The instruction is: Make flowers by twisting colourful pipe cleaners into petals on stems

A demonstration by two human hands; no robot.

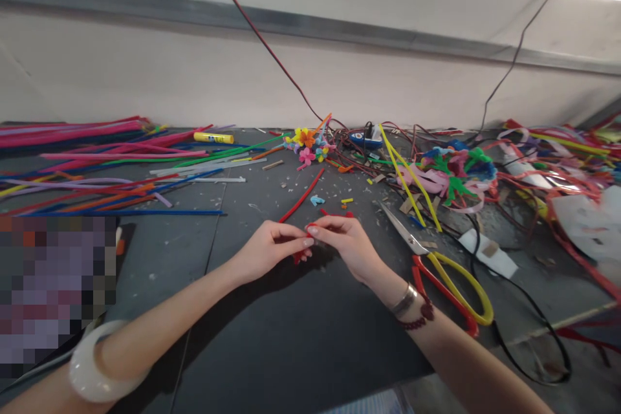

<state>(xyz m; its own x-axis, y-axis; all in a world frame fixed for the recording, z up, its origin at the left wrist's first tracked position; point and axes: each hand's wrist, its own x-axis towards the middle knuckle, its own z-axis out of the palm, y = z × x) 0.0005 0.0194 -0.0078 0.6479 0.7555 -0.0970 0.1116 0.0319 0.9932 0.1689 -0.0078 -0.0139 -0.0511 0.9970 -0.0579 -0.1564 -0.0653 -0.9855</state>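
Observation:
My left hand point(269, 251) and my right hand point(348, 244) meet over the dark table, fingertips nearly touching. Both pinch a red pipe cleaner point(297, 258), which is bent and mostly hidden by the fingers. Behind my left hand a straight red stem point(305, 195) slants up to the right; whether it joins the held piece I cannot tell. Red ends also show behind my right fingers. Beyond the hands are a small light-blue piece point(317, 200) and a yellow snippet point(347, 200). Scissors point(456, 279) with red and yellow handles lie to the right of my right hand.
Many coloured pipe cleaners point(121, 158) spread over the back left, with a yellow tube point(213, 138) near them. Small colourful flowers point(305, 139) stand at the back middle. Cables, ribbons, a folded yellow stem point(405, 171) and white paper point(488, 255) clutter the right.

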